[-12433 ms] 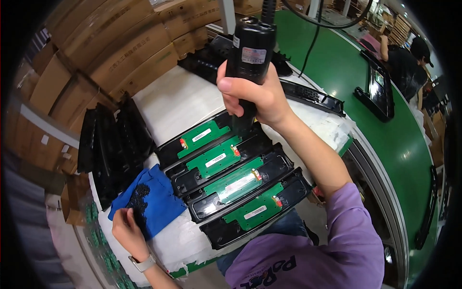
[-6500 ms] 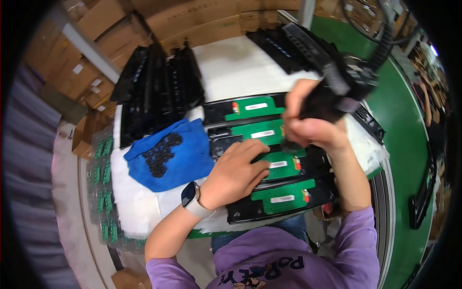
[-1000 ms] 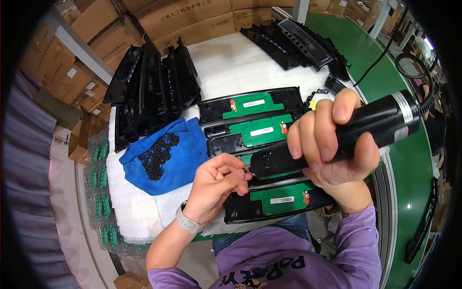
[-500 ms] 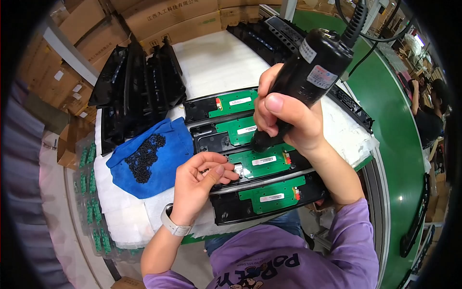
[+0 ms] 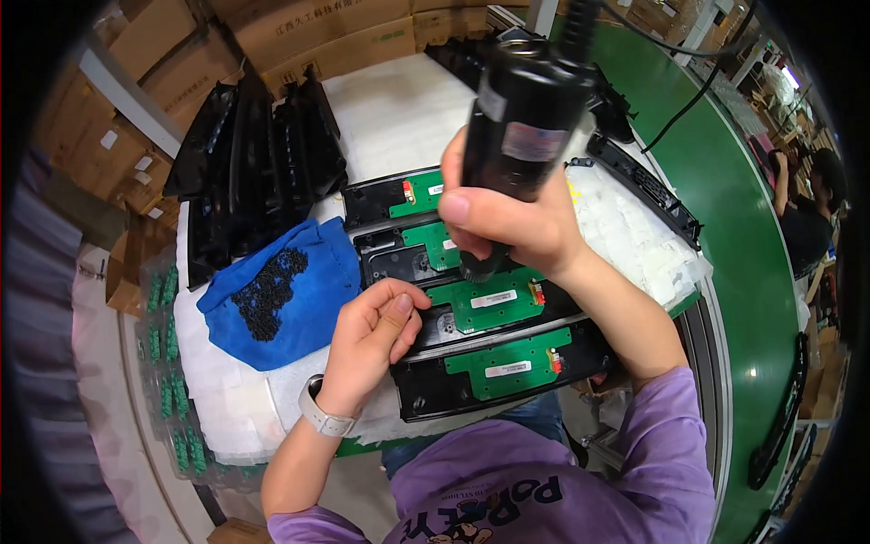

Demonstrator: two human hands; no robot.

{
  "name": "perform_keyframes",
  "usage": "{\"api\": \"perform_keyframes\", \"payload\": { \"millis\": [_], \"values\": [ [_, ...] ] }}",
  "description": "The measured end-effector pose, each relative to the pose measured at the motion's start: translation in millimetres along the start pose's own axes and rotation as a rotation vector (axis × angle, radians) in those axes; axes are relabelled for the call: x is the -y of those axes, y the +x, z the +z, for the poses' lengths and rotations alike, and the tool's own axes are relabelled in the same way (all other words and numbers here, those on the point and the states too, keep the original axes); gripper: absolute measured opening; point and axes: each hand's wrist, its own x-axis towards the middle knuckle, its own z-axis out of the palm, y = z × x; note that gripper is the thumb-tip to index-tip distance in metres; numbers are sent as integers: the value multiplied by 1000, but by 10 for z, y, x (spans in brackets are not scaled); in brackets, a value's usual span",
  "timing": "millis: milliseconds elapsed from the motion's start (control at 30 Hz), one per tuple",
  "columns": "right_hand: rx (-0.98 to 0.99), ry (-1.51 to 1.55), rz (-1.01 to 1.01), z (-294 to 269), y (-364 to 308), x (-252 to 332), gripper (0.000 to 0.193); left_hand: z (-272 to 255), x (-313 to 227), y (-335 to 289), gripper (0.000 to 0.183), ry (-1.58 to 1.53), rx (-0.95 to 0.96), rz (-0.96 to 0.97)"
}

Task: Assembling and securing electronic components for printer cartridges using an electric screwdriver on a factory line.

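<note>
My right hand (image 5: 526, 222) is wrapped round a black corded electric screwdriver (image 5: 515, 104), held upright. Its lower end is at the upper edge of a green circuit board (image 5: 497, 306) that sits in a black plastic panel (image 5: 566, 306); whether the bit touches it is hidden. Just left of that board is my left hand (image 5: 373, 328), thumb and fingers curled together. What they pinch, if anything, cannot be made out. A blue cloth (image 5: 322, 267) farther left bears a pile of small black screws (image 5: 265, 299).
Nearer me lies another panel with a green board (image 5: 507, 365), and two more such panels lie beyond. Black plastic housings (image 5: 258, 154) stand at the back left. A long black part (image 5: 645, 189) rests at the right on white foam sheeting (image 5: 381, 100). A person (image 5: 809, 213) is at far right.
The screwdriver and my right hand have shifted left, and the tool stands more upright. My left hand has drawn back slightly left, its fingers more curled.
</note>
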Motion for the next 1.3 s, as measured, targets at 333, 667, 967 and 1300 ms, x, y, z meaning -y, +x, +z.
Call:
{"api": "perform_keyframes", "payload": {
  "millis": [333, 667, 967, 1300],
  "values": [
    [105, -100, -80, 18, -54, 33, 15, -4, -9, 10, 18, -69, 36, -70],
    [134, 684, -373, -185, -164, 96, 28, 6, -58, -70, 18, -217, -59, 17],
    [103, 598, -320, -149, -234, 23, 31, 54, -38, -79, 15, -160, -53, 30],
    [-71, 670, -202, -49, -257, 46, 25, 76, -38, -91, 14, -28, -48, 64]
  ]
}}
